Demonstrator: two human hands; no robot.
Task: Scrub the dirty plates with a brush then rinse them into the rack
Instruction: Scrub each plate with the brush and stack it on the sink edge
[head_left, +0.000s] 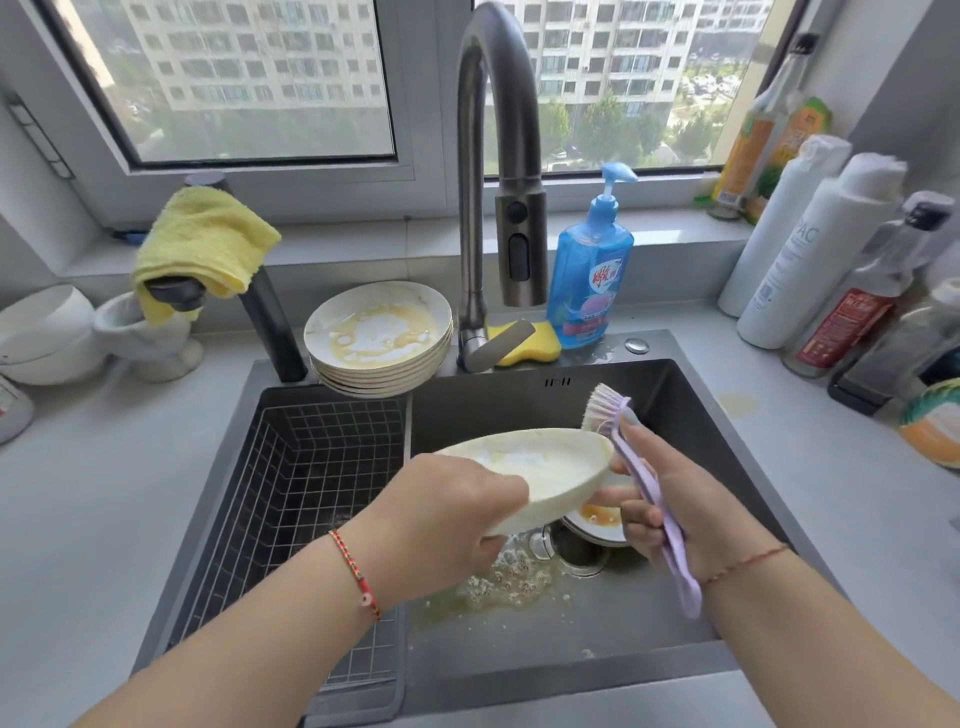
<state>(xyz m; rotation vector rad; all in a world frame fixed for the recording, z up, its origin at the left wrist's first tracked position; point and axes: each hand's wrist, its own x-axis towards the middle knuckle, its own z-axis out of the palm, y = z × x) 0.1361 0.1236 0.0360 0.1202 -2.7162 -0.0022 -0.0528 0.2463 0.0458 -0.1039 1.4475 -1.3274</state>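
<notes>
My left hand (447, 525) grips a cream plate (540, 467) by its near rim, tilted over the dark sink (675, 415), with soapy film inside it. My right hand (670, 504) holds a lilac brush (649, 488) by the handle; its bristle head sits at the plate's right rim. Another dirty plate (597, 519) lies on the sink floor beside the drain, partly hidden by the held plate. A stack of several dirty plates (379, 338) stands on the sink's back edge, the top one smeared yellow. The wire rack (291, 493) fills the sink's left part.
The tall faucet (498, 182) arches over the sink, no water running. A blue soap bottle (592, 275) and yellow sponge (540, 343) stand behind it. Bottles (831, 270) crowd the right counter. A yellow cloth (202, 244) hangs at the left near white bowls (47, 332). Foam lies near the drain.
</notes>
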